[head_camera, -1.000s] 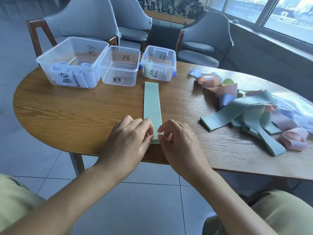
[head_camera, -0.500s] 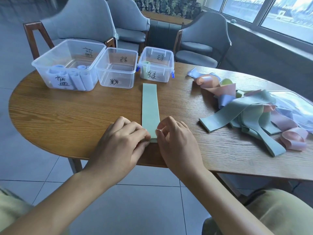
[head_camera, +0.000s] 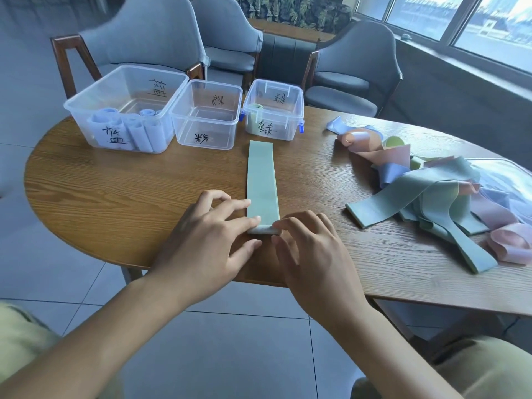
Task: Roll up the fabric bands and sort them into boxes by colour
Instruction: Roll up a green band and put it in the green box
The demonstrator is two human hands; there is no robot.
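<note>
A pale green band [head_camera: 262, 180] lies flat on the wooden table [head_camera: 129, 191], running away from me toward the boxes. Its near end is curled into a small roll [head_camera: 262, 229]. My left hand [head_camera: 213, 240] and my right hand [head_camera: 311, 254] pinch that roll from either side with their fingertips. Three clear boxes stand at the back: a large one [head_camera: 126, 108] with several blue rolls, a middle one [head_camera: 207, 113] with nothing in it, and a small one [head_camera: 273, 109] with a green roll inside.
A loose heap of green, pink and blue bands [head_camera: 426, 197] covers the table's right side, next to clear plastic wrap [head_camera: 506, 180]. Grey chairs [head_camera: 354, 67] stand behind the table. The table's near edge runs just under my hands.
The near end of the green band has been turned over into a small roll under my fingertips. Both hands stay at that end.
</note>
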